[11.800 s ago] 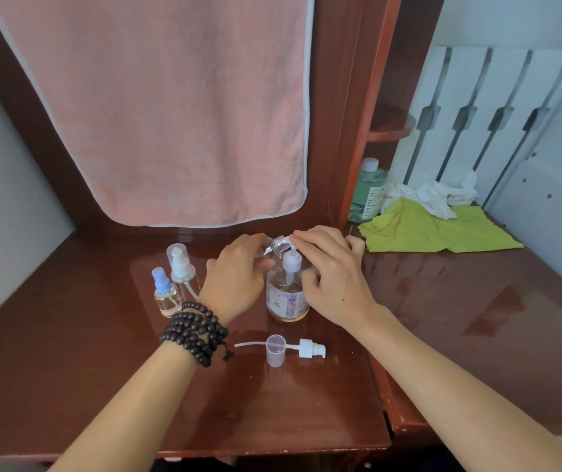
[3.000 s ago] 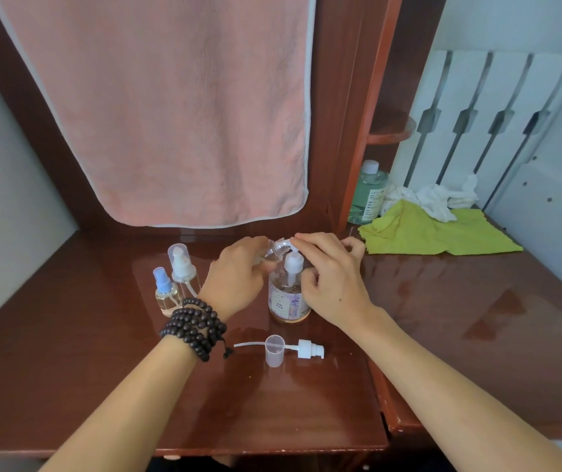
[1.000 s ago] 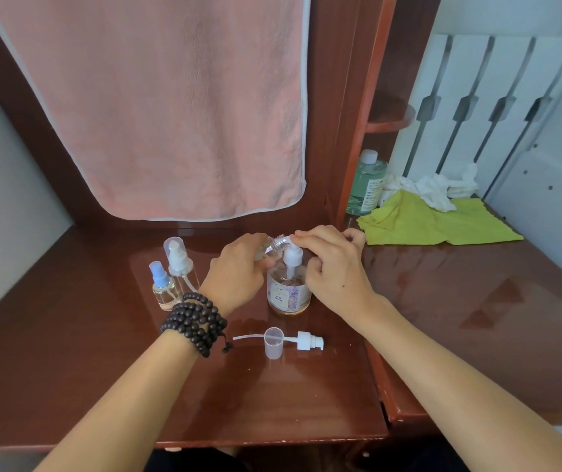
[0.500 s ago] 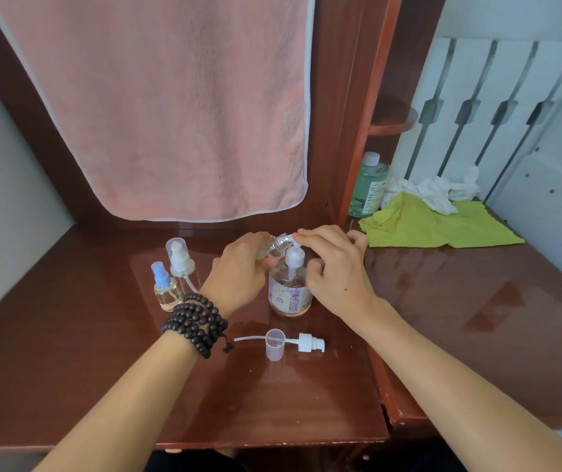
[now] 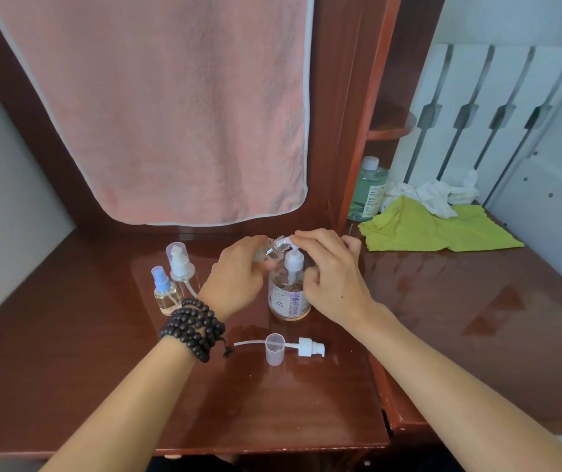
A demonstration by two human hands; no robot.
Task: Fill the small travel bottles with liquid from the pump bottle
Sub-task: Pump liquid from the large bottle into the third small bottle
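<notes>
- Filling is under way: the left hand (image 5: 238, 277) holds a small travel bottle (image 5: 274, 248) tilted, its open threaded neck right at the spout of the pump bottle (image 5: 289, 291).
- The left grip is clamped around the travel bottle's body; most of that bottle is hidden behind the fingers, so its fill level cannot be told.
- The right hand (image 5: 332, 281) rests on the pump head with fingers curled over it, the thumb against the pump bottle's neck. By my judgement it is pressing out liquid.
- The pump bottle stands upright near the back edge of the desk (image 5: 102, 386), between the two hands, with liquid low in it.
- Toward the back left of the desk, two more small bottles stand capped: a blue-topped spray bottle (image 5: 164, 291) and a white-pump bottle (image 5: 181, 270). Both look to hold some liquid, so they are probably done.
- A loose pump top (image 5: 310, 347) and a clear cap (image 5: 275, 349) lie nearer the front edge, likely belonging to the held bottle. Left to do: finish filling, then screw them on.
</notes>
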